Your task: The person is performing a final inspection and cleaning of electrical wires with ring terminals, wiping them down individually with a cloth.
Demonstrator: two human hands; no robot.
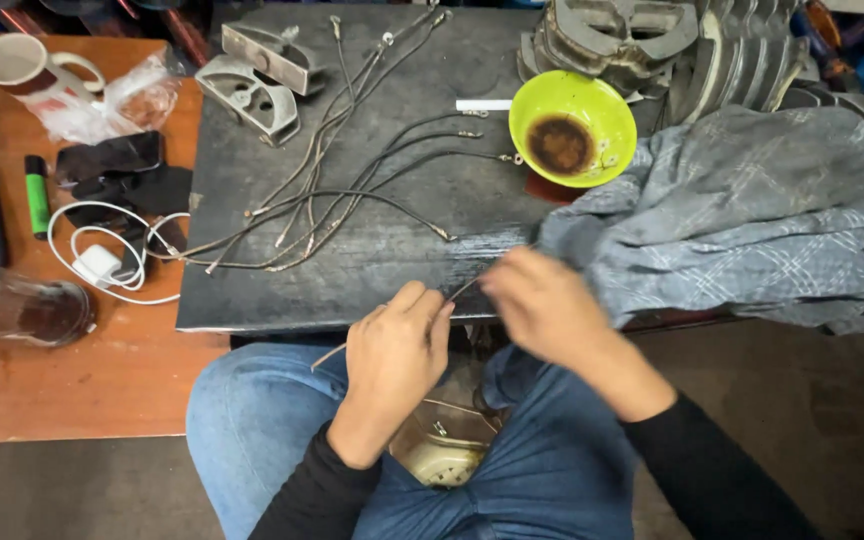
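Over the lap, both hands pinch a thin wire.

Two hands working a thin cable at the bench edge

The left hand and right hand pinch one thin cable between them; beyond them more cables lie spread, a green bowl beyond the right hand, grey cloth beside it.

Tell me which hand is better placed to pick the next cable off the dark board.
Left, probably. The left hand sits closer to the bundle of cables on the dark board; the right hand is over by the grey cloth. Both pinch one thin cable.
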